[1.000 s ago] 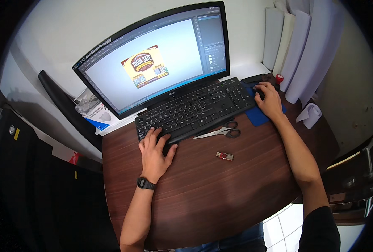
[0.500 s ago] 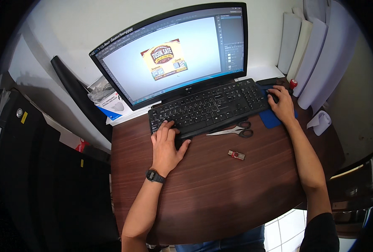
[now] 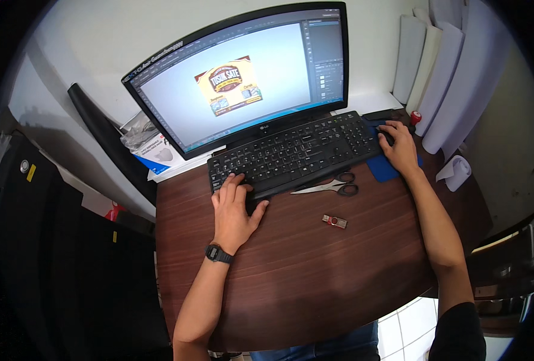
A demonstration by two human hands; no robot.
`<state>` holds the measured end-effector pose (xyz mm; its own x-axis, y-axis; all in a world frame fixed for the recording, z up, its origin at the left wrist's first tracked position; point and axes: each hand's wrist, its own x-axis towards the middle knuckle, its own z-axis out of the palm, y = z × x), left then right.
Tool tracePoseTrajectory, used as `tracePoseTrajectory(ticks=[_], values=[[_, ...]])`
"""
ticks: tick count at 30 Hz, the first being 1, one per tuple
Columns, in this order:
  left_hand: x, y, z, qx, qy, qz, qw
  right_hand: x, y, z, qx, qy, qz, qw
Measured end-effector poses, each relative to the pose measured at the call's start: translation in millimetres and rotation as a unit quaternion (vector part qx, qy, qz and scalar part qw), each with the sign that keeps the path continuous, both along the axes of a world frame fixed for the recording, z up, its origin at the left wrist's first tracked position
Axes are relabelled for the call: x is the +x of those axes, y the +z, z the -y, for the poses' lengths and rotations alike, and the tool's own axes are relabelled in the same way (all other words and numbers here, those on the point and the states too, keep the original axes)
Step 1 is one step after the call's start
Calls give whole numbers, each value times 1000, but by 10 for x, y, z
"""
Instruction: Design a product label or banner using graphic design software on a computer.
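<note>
My left hand [image 3: 234, 210], with a black watch on the wrist, rests fingers apart on the lower-left keys of a black keyboard [image 3: 288, 156]. My right hand [image 3: 399, 147] is closed over a dark mouse [image 3: 385, 136] on a blue pad [image 3: 381, 170]. Behind the keyboard stands a monitor [image 3: 279, 66] showing a design program with a yellow and brown graphic. Black-handled scissors [image 3: 345, 188] lie just below the keyboard. A red and silver USB stick [image 3: 334, 221] lies on the wooden desk [image 3: 303, 271] between my forearms.
Paper rolls [image 3: 435, 78] stand at the back right, with a red stamp [image 3: 415, 117] and a smaller roll [image 3: 454, 173] nearby. A bagged box [image 3: 159, 153] and a long black object [image 3: 101, 132] sit left of the monitor. A large black machine [image 3: 50, 240] fills the left side.
The whole view shifted right compared with a second ago and slightly back left in the last half second, as the camera moved. My hands stay on the keyboard and mouse.
</note>
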<state>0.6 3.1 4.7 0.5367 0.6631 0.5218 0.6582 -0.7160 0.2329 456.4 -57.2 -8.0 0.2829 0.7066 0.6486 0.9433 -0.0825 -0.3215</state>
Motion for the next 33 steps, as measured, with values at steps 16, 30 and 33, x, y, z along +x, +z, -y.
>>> tracePoseTrajectory(ticks=[16, 30, 33], values=[[8, 29, 40, 11, -2, -10, 1000, 35, -74, -22, 11, -9, -19, 1000], [-15, -10, 7, 11, 2, -17, 1000, -4, -23, -9, -10, -7, -30, 999], [-8, -2, 11, 10, 1, -17, 1000, 11, -29, -8, -7, -11, -20, 1000]])
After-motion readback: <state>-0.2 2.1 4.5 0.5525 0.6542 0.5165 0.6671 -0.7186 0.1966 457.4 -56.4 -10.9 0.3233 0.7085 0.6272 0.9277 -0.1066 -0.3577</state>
